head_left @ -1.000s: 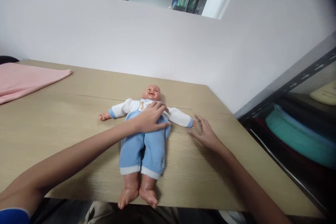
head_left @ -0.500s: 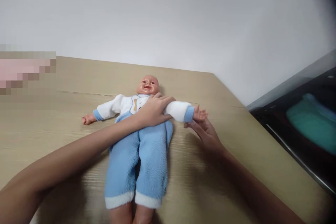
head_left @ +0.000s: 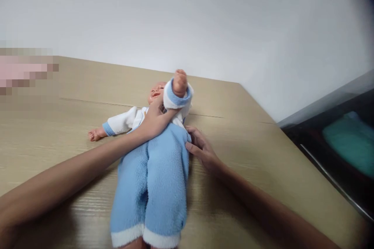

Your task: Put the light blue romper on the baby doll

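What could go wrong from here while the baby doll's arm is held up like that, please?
1. The left hand clasps the baby doll at the base of its raised arm; pushing that arm further over could overbend it or stretch its sleeve.
2. The right hand only touches the blue trousers at the side, so the doll may roll or slide on the smooth table.

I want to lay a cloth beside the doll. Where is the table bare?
Bare table right of the right hand, out to the edge by the shelf; also behind the doll to the wall, and between its outstretched arm and the pink cloth. Crowded at the chest, where the left hand grips the raised arm.
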`<state>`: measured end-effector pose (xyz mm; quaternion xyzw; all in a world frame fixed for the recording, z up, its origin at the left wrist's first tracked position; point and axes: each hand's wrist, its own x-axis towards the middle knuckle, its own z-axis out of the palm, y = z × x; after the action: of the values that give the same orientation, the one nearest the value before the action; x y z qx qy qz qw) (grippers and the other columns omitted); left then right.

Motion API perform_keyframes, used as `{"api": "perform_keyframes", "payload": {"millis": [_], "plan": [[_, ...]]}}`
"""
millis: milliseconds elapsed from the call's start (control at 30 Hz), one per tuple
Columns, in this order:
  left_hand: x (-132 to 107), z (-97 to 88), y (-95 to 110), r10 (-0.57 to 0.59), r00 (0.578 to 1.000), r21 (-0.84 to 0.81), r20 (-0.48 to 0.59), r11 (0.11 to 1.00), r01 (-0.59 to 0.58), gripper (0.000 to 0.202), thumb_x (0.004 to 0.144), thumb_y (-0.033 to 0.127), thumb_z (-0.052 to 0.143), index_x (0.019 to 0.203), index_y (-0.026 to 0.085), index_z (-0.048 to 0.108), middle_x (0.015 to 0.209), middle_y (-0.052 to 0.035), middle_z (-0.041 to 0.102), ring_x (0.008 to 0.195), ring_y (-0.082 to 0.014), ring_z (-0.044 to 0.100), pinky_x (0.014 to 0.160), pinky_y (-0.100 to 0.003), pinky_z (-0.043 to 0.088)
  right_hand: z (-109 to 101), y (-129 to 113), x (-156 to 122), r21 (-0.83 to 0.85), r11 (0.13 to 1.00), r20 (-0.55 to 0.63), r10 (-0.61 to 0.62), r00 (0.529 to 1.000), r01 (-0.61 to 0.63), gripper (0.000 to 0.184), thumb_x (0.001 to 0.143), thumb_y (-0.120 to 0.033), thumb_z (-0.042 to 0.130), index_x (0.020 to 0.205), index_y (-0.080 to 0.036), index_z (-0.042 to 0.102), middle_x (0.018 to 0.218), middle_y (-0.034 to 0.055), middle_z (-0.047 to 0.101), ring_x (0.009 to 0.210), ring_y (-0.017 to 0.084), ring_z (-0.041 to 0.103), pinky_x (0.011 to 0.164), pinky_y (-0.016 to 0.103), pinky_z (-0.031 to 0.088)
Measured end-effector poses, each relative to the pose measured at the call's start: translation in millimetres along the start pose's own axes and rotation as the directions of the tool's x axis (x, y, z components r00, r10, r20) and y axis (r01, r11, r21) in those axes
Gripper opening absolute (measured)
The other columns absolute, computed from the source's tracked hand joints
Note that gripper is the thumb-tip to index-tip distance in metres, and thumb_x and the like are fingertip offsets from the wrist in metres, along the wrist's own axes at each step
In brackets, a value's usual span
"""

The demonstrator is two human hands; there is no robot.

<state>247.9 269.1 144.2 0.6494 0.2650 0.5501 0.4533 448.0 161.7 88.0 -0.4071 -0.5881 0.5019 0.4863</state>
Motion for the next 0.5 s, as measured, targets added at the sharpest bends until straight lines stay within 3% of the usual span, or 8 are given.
{"api": "perform_keyframes", "payload": {"millis": [167,267,367,500], "plan": [[-3,-16.7,4,-0.022,0.989,-0.07,-0.148,0.998,0.012,0.039,0.093,0.055,0.085,0.107,0.019,0.078,0.11,-0.0106,0.083,0.125,-0.034,0.073,0.119,-0.049,0.054,20,-10,29,-0.088,0.968,-0.008,-0.235,0.972,0.234,0.042,0.101,-0.066,0.081,0.1,-0.027,0.065,0.11,0.0031,0.058,0.103,0.023,0.058,0.096,0.037,0.051],[-5,-21.7,5,-0.057,0.981,-0.086,-0.188,0.995,0.041,0.041,0.094,0.06,0.084,0.097,0.02,0.076,0.094,-0.0061,0.078,0.108,-0.0306,0.074,0.108,-0.044,0.058,34,-23,41,-0.13,0.94,-0.047,-0.323,0.945,0.315,0.047,0.106,-0.066,0.074,0.088,-0.026,0.059,0.102,0.0024,0.054,0.098,0.023,0.054,0.096,0.039,0.048],[-6,-26.3,3,-0.106,0.975,-0.122,-0.195,0.989,0.083,0.045,0.096,0.066,0.084,0.096,0.022,0.076,0.091,-0.0039,0.077,0.099,-0.0286,0.072,0.101,-0.042,0.06,44,-40,52,-0.093,0.945,-0.02,-0.317,0.948,0.313,0.046,0.107,-0.063,0.075,0.086,-0.026,0.058,0.099,0.0024,0.053,0.097,0.023,0.053,0.095,0.039,0.047],[-6,-34.4,-3,-0.183,0.955,-0.236,-0.235,0.963,0.127,0.045,0.096,0.068,0.086,0.103,0.025,0.078,0.09,-0.0034,0.077,0.107,-0.0316,0.077,0.104,-0.044,0.062,44,-61,60,0.025,0.983,0.082,-0.186,0.979,0.185,0.045,0.104,-0.062,0.08,0.087,-0.025,0.06,0.103,0.0035,0.055,0.1,0.023,0.053,0.09,0.037,0.048]]}}
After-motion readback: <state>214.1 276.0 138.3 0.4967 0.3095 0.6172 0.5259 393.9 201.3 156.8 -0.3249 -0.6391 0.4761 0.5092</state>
